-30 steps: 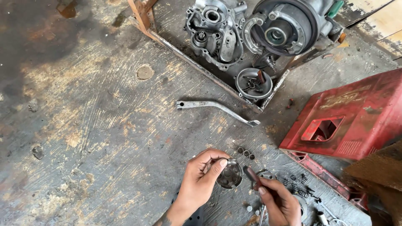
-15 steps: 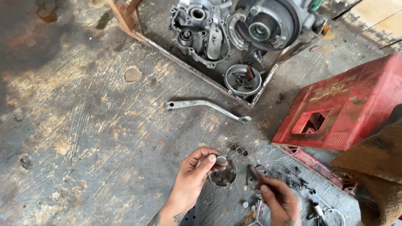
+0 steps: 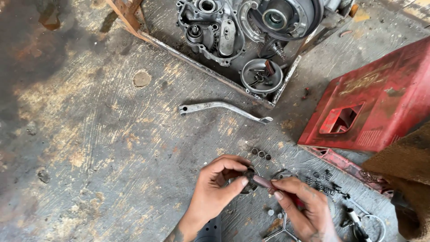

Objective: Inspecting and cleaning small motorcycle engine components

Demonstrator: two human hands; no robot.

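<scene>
My left hand [image 3: 216, 187] grips a small round metal part [image 3: 247, 179] between thumb and fingers, low in the view over the stained concrete floor. My right hand [image 3: 304, 207] holds a slim tool with a dark red handle [image 3: 264, 183], and its tip meets the round part. Three little rollers [image 3: 261, 153] lie on the floor just beyond my hands. Several small springs and bolts [image 3: 323, 181] are scattered right of my right hand.
A curved metal lever [image 3: 224, 108] lies on the floor mid-view. Behind it sits an opened engine case [image 3: 228, 29] in a metal tray, with a round dish of small parts [image 3: 261, 77]. A red metal box [image 3: 371, 103] stands at right; brown cloth [image 3: 405, 170] covers the lower right.
The view has shifted a little, so the engine and lever sit higher and more to the left. My hands stay together on the round part, the tool's tip now against it.
</scene>
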